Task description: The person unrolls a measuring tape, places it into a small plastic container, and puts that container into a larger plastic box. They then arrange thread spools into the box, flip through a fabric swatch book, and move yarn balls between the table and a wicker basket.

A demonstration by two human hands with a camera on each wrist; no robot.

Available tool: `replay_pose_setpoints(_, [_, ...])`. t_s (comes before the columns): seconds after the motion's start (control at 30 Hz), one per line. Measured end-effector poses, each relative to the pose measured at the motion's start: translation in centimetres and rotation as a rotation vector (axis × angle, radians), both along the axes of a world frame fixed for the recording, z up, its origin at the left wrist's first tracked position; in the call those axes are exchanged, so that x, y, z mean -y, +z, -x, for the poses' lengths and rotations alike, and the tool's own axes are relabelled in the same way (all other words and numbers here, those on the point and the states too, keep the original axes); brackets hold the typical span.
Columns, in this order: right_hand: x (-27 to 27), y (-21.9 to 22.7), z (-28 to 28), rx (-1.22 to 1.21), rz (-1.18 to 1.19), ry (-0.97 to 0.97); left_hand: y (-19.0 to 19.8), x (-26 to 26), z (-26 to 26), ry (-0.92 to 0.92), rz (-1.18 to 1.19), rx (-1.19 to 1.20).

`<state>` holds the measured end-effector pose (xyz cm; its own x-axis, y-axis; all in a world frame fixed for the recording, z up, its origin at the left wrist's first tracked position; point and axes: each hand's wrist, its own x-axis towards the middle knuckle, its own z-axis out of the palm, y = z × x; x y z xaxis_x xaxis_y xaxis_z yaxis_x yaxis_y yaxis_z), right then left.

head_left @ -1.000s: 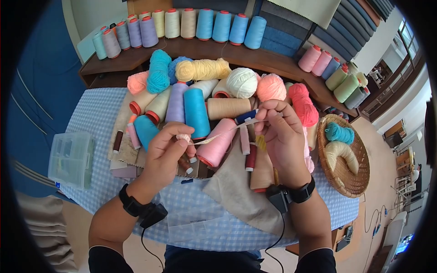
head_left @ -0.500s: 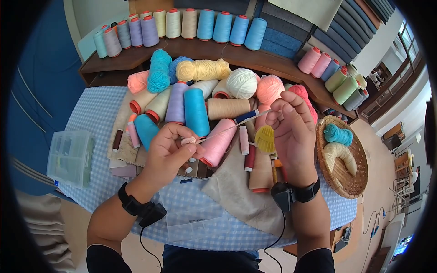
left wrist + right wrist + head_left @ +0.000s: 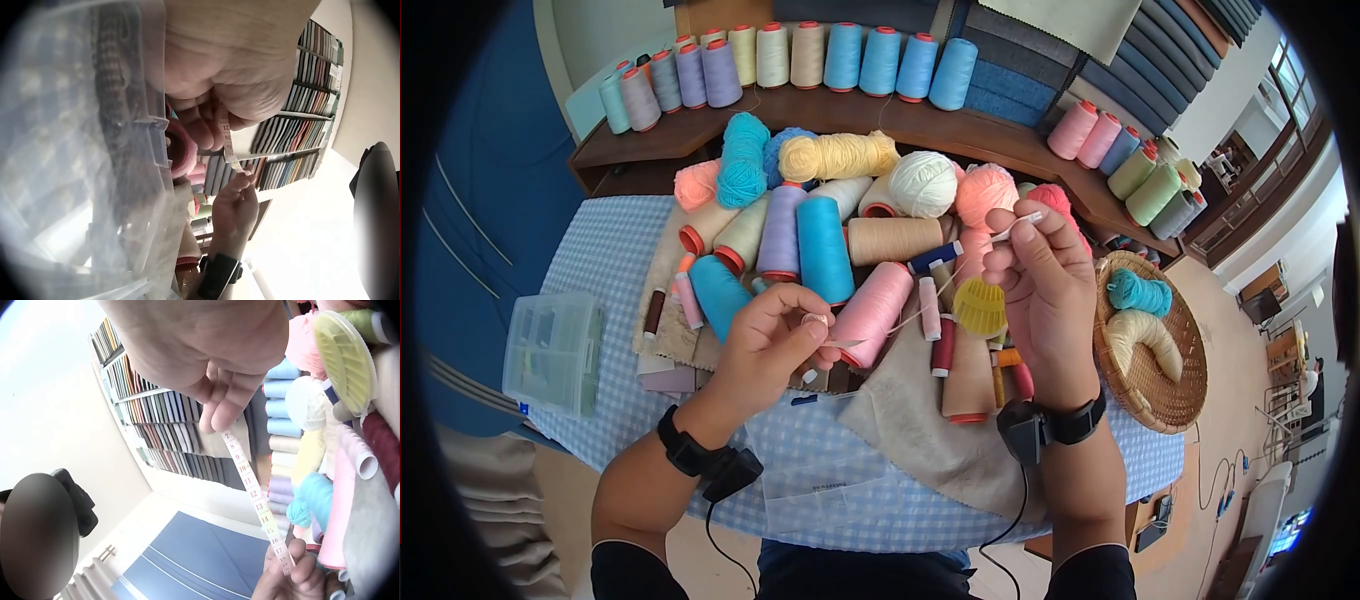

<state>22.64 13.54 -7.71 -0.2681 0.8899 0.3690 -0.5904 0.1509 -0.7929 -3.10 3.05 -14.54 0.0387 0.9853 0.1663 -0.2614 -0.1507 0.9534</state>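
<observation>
A narrow measuring tape (image 3: 253, 487) with printed numbers stretches between the two hands above the piled thread and yarn. My left hand (image 3: 775, 335) pinches its rolled part between thumb and fingers, near a pink cone of thread (image 3: 878, 312). Higher and to the right, my right hand (image 3: 1048, 275) pinches the tape near its other end, and a short white tip sticks out past the thumb. From the left wrist view, digits around 20 show on the tape just beyond the left fingers. Below the right hand lies a yellow ribbed disc (image 3: 980, 306).
Cones, yarn balls and small spools cover the checked tablecloth (image 3: 615, 240). A clear plastic box (image 3: 550, 352) stands at the left, a wicker basket (image 3: 1190, 395) with yarn at the right. Behind, a brown shelf (image 3: 960, 122) bears rows of thread cones.
My right hand has shifted right and slightly up, drawing out a longer stretch of tape between the hands. More of the yellow disc shows. The left hand stays nearly in place.
</observation>
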Motion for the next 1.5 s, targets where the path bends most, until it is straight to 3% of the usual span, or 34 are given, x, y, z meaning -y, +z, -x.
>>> replay_pose_setpoints(0.37, [1.1,0.5,0.8,0.188,0.081,-0.087,-0.4,-0.1,0.0,-0.007,-0.027,-0.004])
replay_pose_setpoints(1.0, [1.2,0.6,1.2,0.218,0.103,-0.087,-0.4,-0.2,-0.1,0.013,-0.023,-0.041])
replay_pose_setpoints(1.1, [0.7,-0.1,0.6,0.196,0.009,0.033,-0.4,-0.1,0.1,0.006,-0.028,-0.021])
replay_pose_setpoints(1.5, [0.8,0.3,0.9,0.184,0.079,-0.150,-0.4,-0.1,0.1,0.003,0.002,-0.034])
